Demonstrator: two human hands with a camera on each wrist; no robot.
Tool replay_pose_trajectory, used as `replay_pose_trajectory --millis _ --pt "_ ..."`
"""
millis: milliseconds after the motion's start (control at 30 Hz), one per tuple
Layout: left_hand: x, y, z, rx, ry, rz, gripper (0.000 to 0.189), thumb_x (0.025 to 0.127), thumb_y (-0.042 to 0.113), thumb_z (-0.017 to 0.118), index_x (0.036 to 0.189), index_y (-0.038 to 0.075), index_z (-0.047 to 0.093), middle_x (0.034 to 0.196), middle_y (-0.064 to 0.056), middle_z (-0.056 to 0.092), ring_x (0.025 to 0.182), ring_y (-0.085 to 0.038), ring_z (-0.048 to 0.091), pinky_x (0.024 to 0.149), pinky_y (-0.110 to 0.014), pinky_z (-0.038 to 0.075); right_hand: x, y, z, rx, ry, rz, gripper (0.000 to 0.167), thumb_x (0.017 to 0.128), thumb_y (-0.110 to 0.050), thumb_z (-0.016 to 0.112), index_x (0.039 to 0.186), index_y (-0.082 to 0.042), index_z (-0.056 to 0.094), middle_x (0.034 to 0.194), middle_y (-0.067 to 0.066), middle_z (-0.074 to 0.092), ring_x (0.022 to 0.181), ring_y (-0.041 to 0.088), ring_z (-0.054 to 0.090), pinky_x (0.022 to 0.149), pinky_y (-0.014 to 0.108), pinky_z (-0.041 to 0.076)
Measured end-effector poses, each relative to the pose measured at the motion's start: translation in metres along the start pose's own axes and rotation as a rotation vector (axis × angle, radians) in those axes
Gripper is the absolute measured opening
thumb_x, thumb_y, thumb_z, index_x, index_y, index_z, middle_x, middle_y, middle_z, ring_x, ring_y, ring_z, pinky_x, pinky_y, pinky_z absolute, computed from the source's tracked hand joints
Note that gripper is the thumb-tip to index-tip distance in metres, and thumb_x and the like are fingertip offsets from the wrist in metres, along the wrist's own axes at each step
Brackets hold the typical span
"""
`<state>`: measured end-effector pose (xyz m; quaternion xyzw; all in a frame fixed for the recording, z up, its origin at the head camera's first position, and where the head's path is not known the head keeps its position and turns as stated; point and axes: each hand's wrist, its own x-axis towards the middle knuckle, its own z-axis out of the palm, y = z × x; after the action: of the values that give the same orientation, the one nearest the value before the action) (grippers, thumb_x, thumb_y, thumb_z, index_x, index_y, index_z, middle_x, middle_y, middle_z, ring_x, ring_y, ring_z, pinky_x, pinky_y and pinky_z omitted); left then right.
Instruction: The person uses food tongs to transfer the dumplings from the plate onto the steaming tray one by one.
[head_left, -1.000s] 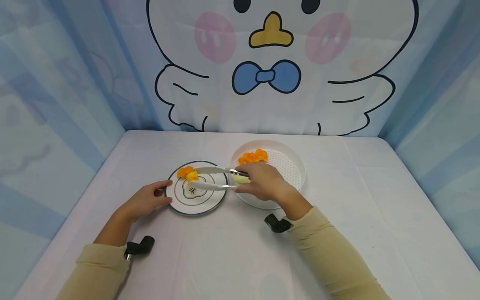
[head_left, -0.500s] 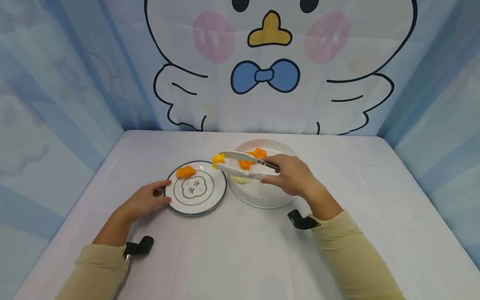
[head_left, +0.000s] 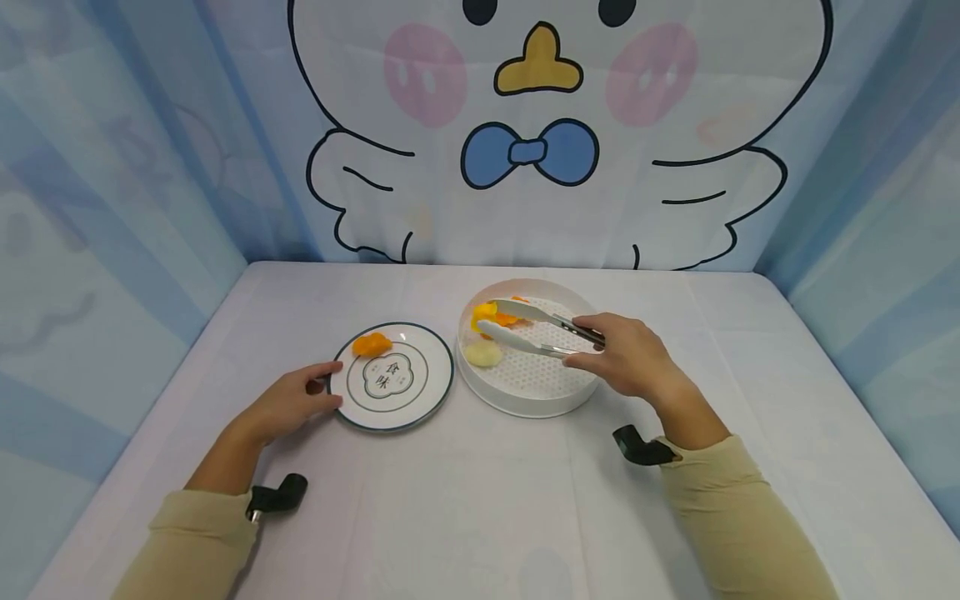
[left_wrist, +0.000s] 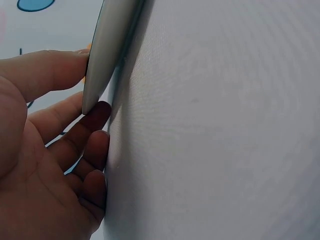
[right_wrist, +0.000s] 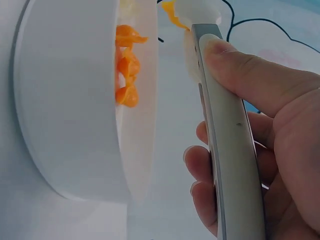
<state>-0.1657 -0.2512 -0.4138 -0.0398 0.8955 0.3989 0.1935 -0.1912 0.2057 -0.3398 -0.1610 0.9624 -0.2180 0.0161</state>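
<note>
My right hand (head_left: pixel 633 354) grips a pair of white-tipped tongs (head_left: pixel 525 311), thumb pressed along one arm in the right wrist view. Between the tips is a small yellow food piece (head_left: pixel 483 315), over the left part of a round white steamer tray (head_left: pixel 525 407). Several orange lumpy pieces (right_wrist: pixel 129 66) and a pale yellow piece (head_left: pixel 483 355) lie in that tray; the tongs partly hide the orange ones in the head view. My left hand (head_left: pixel 288 404) holds the left rim of a blue-edged white plate (head_left: pixel 405 402), where an orange piece (head_left: pixel 372 344) lies near the back.
A white cloth (head_left: pixel 465 500) covers the table. Printed curtains (head_left: pixel 112 208) close in the back and both sides. Plate and tray stand nearly touching, side by side. A small black camera mount (head_left: pixel 279 493) sits on each wrist.
My right hand has moved right with the tongs, lifting the yellow piece off the plate and carrying it over the tray. My left hand has stayed at the plate's rim.
</note>
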Motion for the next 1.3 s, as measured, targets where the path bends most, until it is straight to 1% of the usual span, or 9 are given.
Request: replay_pose_trajectory --millis 100,200,333,467,733,933,1067,1167,1300 --pt "0.001 0.0 0.0 0.003 0.004 0.001 0.068 0.095 0.027 0.066 0.154 0.008 0.037 0.144 -0.03 0.039 0.12 -0.04 0.042 0.095 -0.048 0.046 -0.004 0.006 0.001 -0.001 0.001 0.015 0.063 0.088 -0.037 0.075 0.139 -0.003 0.058 0.121 0.017 0.065 0.097 0.028 0.062 0.081 0.048 0.048" --pt "0.002 0.0 0.0 0.001 0.004 -0.004 0.068 0.095 0.027 0.065 0.154 0.008 0.038 0.144 -0.029 0.039 0.12 -0.04 0.041 0.096 -0.048 0.046 -0.007 0.012 0.002 -0.011 -0.001 0.034 0.064 0.089 -0.038 0.074 0.139 -0.003 0.057 0.126 0.019 0.063 0.1 0.03 0.06 0.084 0.049 0.048" --pt "0.001 0.001 0.0 0.006 0.004 -0.008 0.068 0.096 0.027 0.065 0.155 0.008 0.037 0.145 -0.029 0.039 0.122 -0.04 0.041 0.099 -0.05 0.044 -0.01 0.017 0.002 -0.024 -0.006 0.05 0.064 0.089 -0.038 0.074 0.139 -0.002 0.057 0.135 0.022 0.058 0.114 0.037 0.057 0.092 0.055 0.045" --pt "0.001 0.001 0.0 0.007 0.008 -0.009 0.068 0.096 0.027 0.065 0.155 0.007 0.036 0.147 -0.03 0.038 0.124 -0.041 0.04 0.102 -0.053 0.043 -0.011 0.018 0.002 -0.046 -0.017 0.052 0.063 0.089 -0.037 0.074 0.139 -0.001 0.057 0.137 0.022 0.057 0.121 0.042 0.054 0.095 0.057 0.043" --pt "0.0 -0.001 0.002 0.001 0.0 -0.011 0.069 0.096 0.027 0.065 0.155 0.007 0.036 0.148 -0.03 0.037 0.127 -0.041 0.04 0.101 -0.052 0.043 -0.012 0.022 0.005 -0.075 -0.06 0.08 0.065 0.089 -0.037 0.074 0.141 -0.001 0.056 0.138 0.023 0.055 0.125 0.043 0.051 0.097 0.059 0.042" --pt "-0.001 0.001 0.001 0.007 -0.002 -0.008 0.069 0.096 0.028 0.065 0.155 0.007 0.036 0.148 -0.03 0.037 0.126 -0.042 0.04 0.102 -0.053 0.042 -0.011 0.025 0.007 -0.078 -0.075 0.098 0.068 0.089 -0.038 0.074 0.141 0.0 0.054 0.139 0.024 0.055 0.126 0.044 0.05 0.097 0.06 0.042" --pt "-0.001 0.002 0.001 0.006 -0.005 -0.009 0.069 0.096 0.027 0.064 0.155 0.007 0.036 0.149 -0.031 0.036 0.128 -0.042 0.039 0.104 -0.055 0.04 -0.012 0.025 0.003 -0.071 -0.064 0.104 0.069 0.088 -0.039 0.074 0.141 0.0 0.053 0.138 0.024 0.055 0.124 0.043 0.051 0.097 0.059 0.042" --pt "-0.001 0.003 0.002 0.006 -0.004 -0.017 0.069 0.096 0.027 0.064 0.155 0.007 0.035 0.149 -0.031 0.036 0.129 -0.042 0.039 0.105 -0.055 0.039 -0.013 0.023 0.0 -0.06 -0.045 0.09 0.068 0.088 -0.038 0.074 0.141 0.0 0.054 0.138 0.023 0.055 0.123 0.042 0.052 0.096 0.058 0.043" --pt "-0.001 0.004 0.002 0.003 -0.003 -0.024 0.069 0.096 0.027 0.064 0.156 0.007 0.035 0.149 -0.031 0.035 0.129 -0.043 0.038 0.104 -0.055 0.04 -0.012 0.014 -0.002 -0.042 -0.04 0.069 0.069 0.088 -0.039 0.074 0.142 -0.002 0.054 0.139 0.022 0.055 0.124 0.041 0.052 0.096 0.057 0.042"
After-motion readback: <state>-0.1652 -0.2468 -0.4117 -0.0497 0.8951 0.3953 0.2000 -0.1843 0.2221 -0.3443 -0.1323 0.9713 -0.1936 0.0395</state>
